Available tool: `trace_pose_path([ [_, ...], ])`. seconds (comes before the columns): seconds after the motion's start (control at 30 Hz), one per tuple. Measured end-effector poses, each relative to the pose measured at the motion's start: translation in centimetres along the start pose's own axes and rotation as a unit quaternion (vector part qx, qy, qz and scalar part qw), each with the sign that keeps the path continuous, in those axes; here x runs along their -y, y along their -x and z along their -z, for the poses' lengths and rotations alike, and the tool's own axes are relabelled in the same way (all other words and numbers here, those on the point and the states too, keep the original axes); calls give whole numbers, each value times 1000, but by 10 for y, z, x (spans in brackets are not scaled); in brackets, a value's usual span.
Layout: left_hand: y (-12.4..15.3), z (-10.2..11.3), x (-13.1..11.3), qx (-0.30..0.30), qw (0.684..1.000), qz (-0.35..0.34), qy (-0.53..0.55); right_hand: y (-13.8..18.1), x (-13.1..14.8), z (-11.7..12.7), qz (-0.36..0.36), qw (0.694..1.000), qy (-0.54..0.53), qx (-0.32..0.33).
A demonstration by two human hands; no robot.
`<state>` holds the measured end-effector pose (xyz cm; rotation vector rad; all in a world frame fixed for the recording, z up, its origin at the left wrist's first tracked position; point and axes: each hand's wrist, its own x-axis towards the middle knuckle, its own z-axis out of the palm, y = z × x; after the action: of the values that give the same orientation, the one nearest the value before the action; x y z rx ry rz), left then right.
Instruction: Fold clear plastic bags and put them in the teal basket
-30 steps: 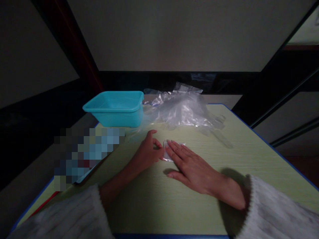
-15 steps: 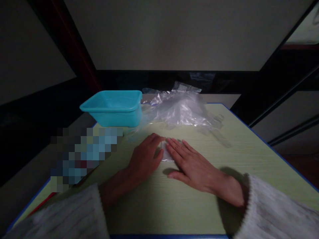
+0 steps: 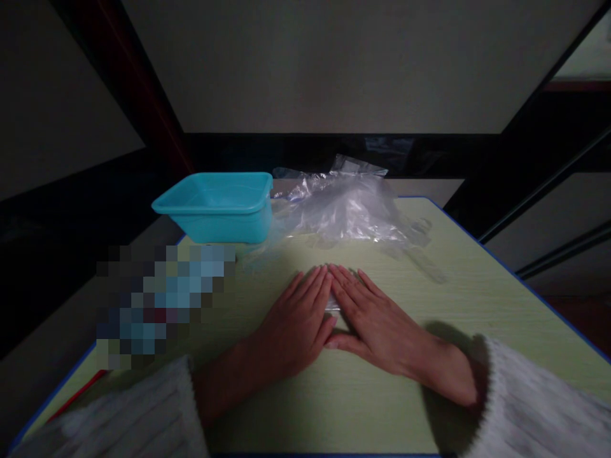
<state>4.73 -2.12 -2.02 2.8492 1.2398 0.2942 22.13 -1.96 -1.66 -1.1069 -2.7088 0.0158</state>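
Note:
A small folded piece of clear plastic, apparently a bag, lies flat on the table under my hands, and only a sliver shows between them. My left hand lies palm down with fingers stretched out, covering its left side. My right hand presses flat from the other side, fingers extended, covering the right side. Both hands' fingertips and thumbs meet or nearly meet around the plastic. Neither hand grips anything.
Behind my hands spreads a loose heap of clear plastic bags. A turquoise plastic basin stands at the back left. A blurred-out item lies on the left of the pale table, which has a blue edge. A wall rises behind.
My left hand has flattened out from a curled pose and moved right, onto the plastic beside my right hand. My right hand has shifted slightly to the right.

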Motion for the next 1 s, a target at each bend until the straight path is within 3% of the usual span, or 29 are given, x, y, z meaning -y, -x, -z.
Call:
trace_pose_path([
  [0.5, 1, -6, 0, 29, 999, 17, -41, 0, -1, -1, -14, 999, -7, 43],
  [0.63, 1, -8, 0, 11, 999, 17, -37, 1, -2, -2, -20, 999, -8, 39],
  [1.0, 1, -1, -2, 37, 999, 20, -29, 11, -14, -9, -5, 1000, 16, 12],
])
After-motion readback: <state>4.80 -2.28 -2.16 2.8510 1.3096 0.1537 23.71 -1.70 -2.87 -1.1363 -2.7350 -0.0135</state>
